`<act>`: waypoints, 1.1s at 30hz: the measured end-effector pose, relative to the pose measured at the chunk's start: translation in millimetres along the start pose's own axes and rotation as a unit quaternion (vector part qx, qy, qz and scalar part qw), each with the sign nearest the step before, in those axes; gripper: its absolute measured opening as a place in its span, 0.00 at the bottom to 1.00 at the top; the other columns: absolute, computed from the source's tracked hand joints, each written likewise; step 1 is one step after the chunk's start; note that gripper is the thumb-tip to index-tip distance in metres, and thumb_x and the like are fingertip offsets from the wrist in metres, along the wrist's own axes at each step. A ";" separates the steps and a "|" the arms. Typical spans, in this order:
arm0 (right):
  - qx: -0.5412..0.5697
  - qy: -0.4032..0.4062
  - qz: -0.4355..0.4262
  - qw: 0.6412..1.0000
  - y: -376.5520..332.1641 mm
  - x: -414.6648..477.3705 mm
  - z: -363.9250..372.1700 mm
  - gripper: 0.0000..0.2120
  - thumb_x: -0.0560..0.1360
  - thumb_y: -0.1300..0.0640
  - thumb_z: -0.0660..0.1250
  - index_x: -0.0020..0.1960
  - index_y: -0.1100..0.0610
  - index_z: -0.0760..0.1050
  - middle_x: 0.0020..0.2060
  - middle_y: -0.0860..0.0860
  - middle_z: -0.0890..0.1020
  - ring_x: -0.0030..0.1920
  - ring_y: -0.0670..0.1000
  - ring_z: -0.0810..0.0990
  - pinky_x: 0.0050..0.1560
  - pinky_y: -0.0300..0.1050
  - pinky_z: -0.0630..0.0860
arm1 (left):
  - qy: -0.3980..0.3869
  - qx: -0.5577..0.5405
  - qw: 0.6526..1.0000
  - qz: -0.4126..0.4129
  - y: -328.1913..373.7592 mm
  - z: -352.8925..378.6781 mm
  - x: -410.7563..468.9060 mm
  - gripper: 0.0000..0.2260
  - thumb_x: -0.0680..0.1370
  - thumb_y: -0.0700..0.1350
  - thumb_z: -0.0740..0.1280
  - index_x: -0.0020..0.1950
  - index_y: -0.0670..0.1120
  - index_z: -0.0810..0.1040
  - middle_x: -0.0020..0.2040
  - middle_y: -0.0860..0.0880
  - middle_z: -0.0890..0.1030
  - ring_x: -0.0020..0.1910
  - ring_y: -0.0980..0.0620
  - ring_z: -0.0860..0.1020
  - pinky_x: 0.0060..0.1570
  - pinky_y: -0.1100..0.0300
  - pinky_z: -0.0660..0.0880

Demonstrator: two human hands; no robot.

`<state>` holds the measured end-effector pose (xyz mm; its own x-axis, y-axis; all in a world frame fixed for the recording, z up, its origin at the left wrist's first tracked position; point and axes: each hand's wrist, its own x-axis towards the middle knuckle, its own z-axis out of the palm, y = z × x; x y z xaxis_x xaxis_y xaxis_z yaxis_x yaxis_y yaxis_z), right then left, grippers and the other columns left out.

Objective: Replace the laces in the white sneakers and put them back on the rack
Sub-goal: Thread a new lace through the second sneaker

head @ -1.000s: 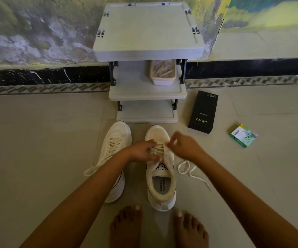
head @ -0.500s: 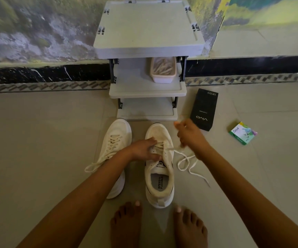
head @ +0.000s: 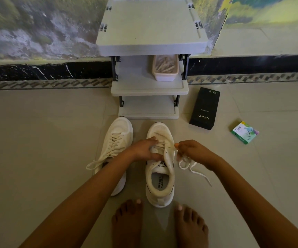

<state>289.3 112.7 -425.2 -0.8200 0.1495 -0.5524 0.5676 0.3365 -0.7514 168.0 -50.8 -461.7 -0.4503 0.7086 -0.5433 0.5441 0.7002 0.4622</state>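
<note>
White right sneaker (head: 159,176) & left sneaker (head: 116,140) side by side on floor (head: 37,140), near side of rack (head: 150,24).
I see L hand (head: 144,149) gripping right sneaker's upper, R hand (head: 193,151) fingers (head: 177,145) pinching its lace (head: 185,162).

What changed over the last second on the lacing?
The right hand drew the lace up and away from the right sneaker, then came back beside its eyelets, still pinching it. The left hand kept holding that sneaker's upper. The left sneaker, rack, black box and green box stayed put.
</note>
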 end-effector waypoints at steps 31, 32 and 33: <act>0.273 0.021 -0.028 0.961 -45.5 9.7 -6.2 0.08 0.80 0.59 0.57 0.50 0.56 0.75 0.39 0.52 0.81 0.39 0.49 0.80 0.44 0.42 0.80 | 0.064 -0.156 0.985 0.021 4.6 -18.5 -16.3 0.28 0.73 0.49 0.71 0.70 0.45 0.69 0.70 0.46 0.70 0.67 0.50 0.70 0.62 0.62 0.65; 0.327 0.002 -0.039 0.944 -52.8 6.6 -9.8 0.10 0.80 0.58 0.57 0.53 0.57 0.76 0.43 0.52 0.82 0.42 0.50 0.82 0.45 0.43 0.80 | 0.089 -0.205 0.974 0.028 7.0 -24.0 -20.8 0.23 0.74 0.46 0.71 0.67 0.44 0.72 0.66 0.45 0.74 0.63 0.51 0.73 0.59 0.63 0.68; 0.377 -0.013 -0.050 0.925 -59.0 4.1 -13.0 0.11 0.80 0.57 0.56 0.55 0.58 0.76 0.46 0.53 0.83 0.46 0.51 0.82 0.47 0.44 0.81 | 0.107 -0.258 0.959 0.040 9.9 -28.8 -25.3 0.19 0.74 0.44 0.71 0.63 0.44 0.76 0.62 0.44 0.78 0.59 0.52 0.76 0.58 0.62 0.71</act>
<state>251.5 105.5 -378.5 -0.8744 0.1270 -0.4682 0.3872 -0.3988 -0.8313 164.4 -59.3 -423.2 -0.5866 0.7251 -0.3607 0.1852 0.5536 0.8119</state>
